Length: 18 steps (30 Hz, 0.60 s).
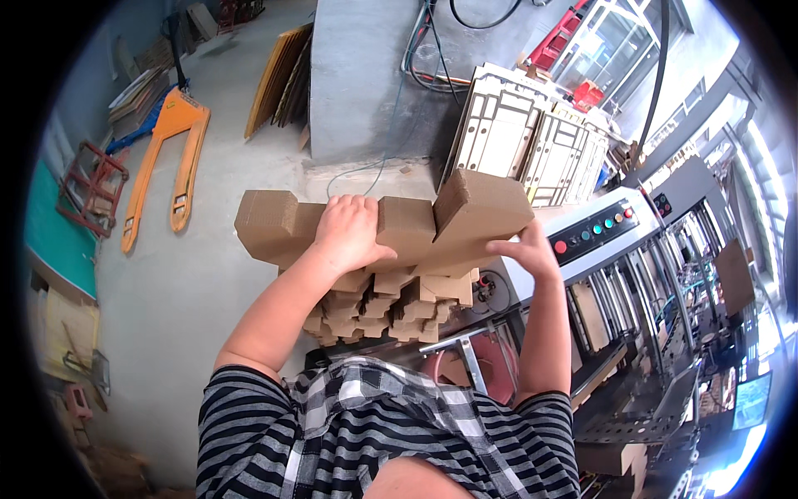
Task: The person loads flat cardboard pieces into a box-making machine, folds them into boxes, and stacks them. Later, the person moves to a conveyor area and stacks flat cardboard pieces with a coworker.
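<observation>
In front of me is a thick bundle of brown die-cut cardboard blanks (407, 226), its edges stepped with notches and tabs. My left hand (351, 231) grips it at a notch left of the middle, fingers over the far side and thumb along the near face. My right hand (532, 249) clasps its right end, thumb on the near face and fingers partly hidden behind. Directly below stands a tall stack of similar cardboard blanks (386, 303), with jagged edges facing me. The bundle hides the top of that stack, so I cannot tell whether the two touch.
On my right stands a machine with a button panel (594, 230) and metal rollers. Patterned white cutting boards (499, 125) lean by a grey pillar (366, 83). An orange pallet jack (176, 125) is on the floor at far left. A pink round object (490, 366) sits near my right elbow.
</observation>
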### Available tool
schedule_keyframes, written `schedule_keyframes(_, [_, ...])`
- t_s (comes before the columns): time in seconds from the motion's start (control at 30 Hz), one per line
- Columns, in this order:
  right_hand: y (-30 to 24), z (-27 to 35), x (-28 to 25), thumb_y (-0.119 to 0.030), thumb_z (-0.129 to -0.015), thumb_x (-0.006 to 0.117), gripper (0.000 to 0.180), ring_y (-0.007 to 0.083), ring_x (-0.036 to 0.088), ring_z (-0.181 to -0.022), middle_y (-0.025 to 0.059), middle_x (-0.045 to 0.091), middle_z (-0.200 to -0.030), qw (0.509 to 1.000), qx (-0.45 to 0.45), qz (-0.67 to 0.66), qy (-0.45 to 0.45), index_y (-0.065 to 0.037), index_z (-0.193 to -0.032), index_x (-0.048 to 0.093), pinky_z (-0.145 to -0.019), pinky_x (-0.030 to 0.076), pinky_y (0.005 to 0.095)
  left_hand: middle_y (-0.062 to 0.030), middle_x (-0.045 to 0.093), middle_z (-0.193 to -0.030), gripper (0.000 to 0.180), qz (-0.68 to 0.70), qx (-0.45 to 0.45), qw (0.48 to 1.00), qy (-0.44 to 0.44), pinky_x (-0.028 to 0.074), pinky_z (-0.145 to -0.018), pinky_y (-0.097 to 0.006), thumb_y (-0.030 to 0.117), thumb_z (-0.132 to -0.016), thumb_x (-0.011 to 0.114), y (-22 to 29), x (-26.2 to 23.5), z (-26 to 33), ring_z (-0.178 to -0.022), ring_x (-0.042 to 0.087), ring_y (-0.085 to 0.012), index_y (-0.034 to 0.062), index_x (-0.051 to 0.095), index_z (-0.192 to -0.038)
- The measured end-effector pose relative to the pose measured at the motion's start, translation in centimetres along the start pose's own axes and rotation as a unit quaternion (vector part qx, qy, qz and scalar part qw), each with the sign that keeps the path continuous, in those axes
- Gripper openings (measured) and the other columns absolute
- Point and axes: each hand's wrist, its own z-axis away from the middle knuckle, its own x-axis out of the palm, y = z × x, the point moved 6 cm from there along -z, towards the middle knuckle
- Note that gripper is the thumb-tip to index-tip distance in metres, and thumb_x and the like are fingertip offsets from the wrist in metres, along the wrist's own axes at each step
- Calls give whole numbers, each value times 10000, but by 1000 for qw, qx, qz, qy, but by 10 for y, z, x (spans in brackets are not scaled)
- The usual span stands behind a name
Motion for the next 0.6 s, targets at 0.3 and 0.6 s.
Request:
schedule_keyframes(0.3, [-137, -54, 47, -141, -817, 641, 229, 276, 640, -893, 151, 662, -977, 929, -143, 328, -94, -11, -1003, 669, -797, 488, 347, -124, 595, -947, 700, 19, 6, 1000, 23, 391, -893, -359, 536, -588, 784, -5, 4, 3, -976, 560, -262, 0, 545, -970])
schedule_keyframes(0.6, [-131, -83, 83, -280, -772, 619, 248, 329, 635, -793, 153, 658, -774, 806, -21, 573, -149, -49, -811, 701, -743, 503, 421, -107, 594, -924, 702, 23, 10, 999, 20, 391, -872, -356, 556, -578, 781, -4, 6, -1, -947, 561, -250, 9, 547, -951])
